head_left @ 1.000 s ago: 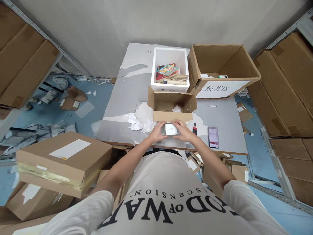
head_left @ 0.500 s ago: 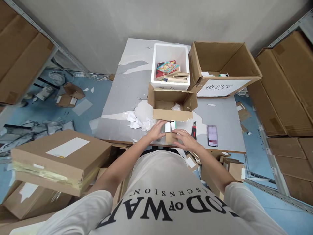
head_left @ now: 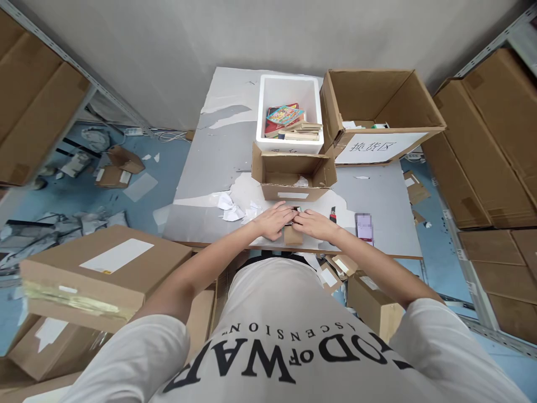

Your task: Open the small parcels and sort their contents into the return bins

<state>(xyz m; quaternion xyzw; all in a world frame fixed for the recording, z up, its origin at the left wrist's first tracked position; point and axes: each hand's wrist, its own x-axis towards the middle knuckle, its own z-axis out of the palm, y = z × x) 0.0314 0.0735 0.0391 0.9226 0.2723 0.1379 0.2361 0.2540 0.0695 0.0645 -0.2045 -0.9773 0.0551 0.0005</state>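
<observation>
A small brown cardboard box (head_left: 293,235) sits at the near edge of the table, right in front of my body. My left hand (head_left: 274,220) curls over its far left part, fingers bent and pressed against it. From the other side my right hand (head_left: 312,224) grips the same box, its fingertips nearly meeting those of the left. A little dark and white shows between the fingertips; most of the box's far end is hidden under the hands. Right of my right hand lies a red and black utility knife (head_left: 333,215), partly covered by it.
Beyond the hands stands an open cardboard box (head_left: 293,193), then a white foam box (head_left: 289,146) with books and a large labelled carton (head_left: 384,146). Crumpled paper (head_left: 230,207) lies left, a phone (head_left: 364,227) right. Stacked cartons (head_left: 104,268) flank me on the left.
Both hands have closed in over the small box, covering the white and green item that showed there. The open box's near flap has dropped, showing a white label.
</observation>
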